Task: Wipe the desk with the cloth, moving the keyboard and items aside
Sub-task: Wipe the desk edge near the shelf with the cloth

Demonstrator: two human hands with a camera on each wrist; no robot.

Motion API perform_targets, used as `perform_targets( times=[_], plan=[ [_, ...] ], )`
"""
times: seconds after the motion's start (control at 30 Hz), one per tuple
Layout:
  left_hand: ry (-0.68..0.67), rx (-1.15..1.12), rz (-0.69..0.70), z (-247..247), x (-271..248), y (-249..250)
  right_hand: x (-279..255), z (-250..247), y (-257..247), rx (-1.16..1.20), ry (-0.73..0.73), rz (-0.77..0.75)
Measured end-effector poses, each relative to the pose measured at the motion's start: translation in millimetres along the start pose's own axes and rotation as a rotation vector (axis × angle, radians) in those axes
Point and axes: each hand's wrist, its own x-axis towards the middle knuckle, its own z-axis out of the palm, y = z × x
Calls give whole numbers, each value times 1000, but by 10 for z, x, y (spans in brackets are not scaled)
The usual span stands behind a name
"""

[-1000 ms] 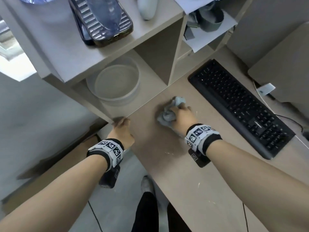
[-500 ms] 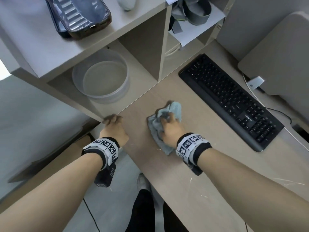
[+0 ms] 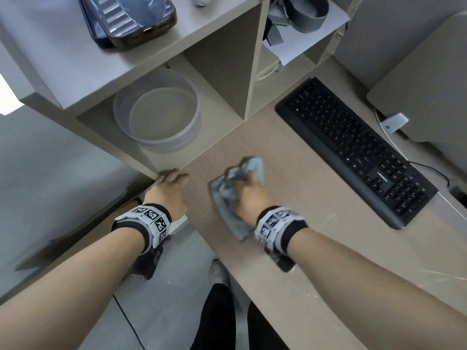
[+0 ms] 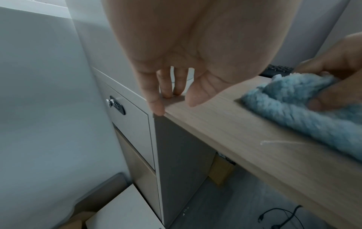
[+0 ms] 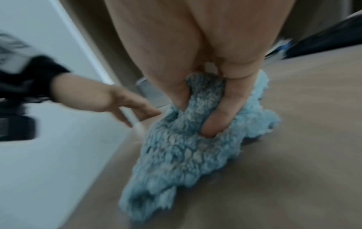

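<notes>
Both hands are at the near left corner of the worktop [image 3: 290, 269]. Her or his right hand [image 3: 249, 195] has its fingers curled into a bunched blue cloth [image 3: 227, 198], pinching a fold between thumb and fingers while pressing the rest flat onto the wood. Just to the left of it, the left hand [image 3: 170, 186] rests with relaxed, slightly spread fingers on the corner edge where the worktop meets the shelf unit — holding nothing, only steadying.

Well to the right of the cloth hand lies the black keyboard [image 3: 353, 147], at an angle and apart from the cloth; beyond the left hand, in the open shelf bay, sits a clear round container [image 3: 156, 113].

To my eye the step in hand is wiping this left end. To do it well, I'd flatten more of the cloth under the palm (a tight wad touches little surface), keep even downward pressure, and work in overlapping strokes away from the corner toward the keyboard. A few pale scratch-like marks nearer the body look worth a pass — and the strip under the keyboard will need it lifted or slid aside first.
</notes>
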Motion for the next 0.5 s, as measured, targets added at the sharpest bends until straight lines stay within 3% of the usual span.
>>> perform_targets(
  times=[0.07,0.13,0.23,0.3,0.4,0.5],
  plan=[
    [-15,30,20,-14,13,-10,-89,198,-136,100,-83,-108],
    [-19,44,24,-20,16,-8,-133,156,-75,189,-23,-163],
    [-8,43,18,-10,17,-10,-76,-206,307,203,263,-8],
    [-4,52,20,-2,17,-17,-42,-486,697,161,377,126],
    [-10,61,22,2,16,-20,-17,-656,1122,1,364,267],
    [0,71,26,22,22,-27,-31,-385,1002,-70,411,216]
  ],
)
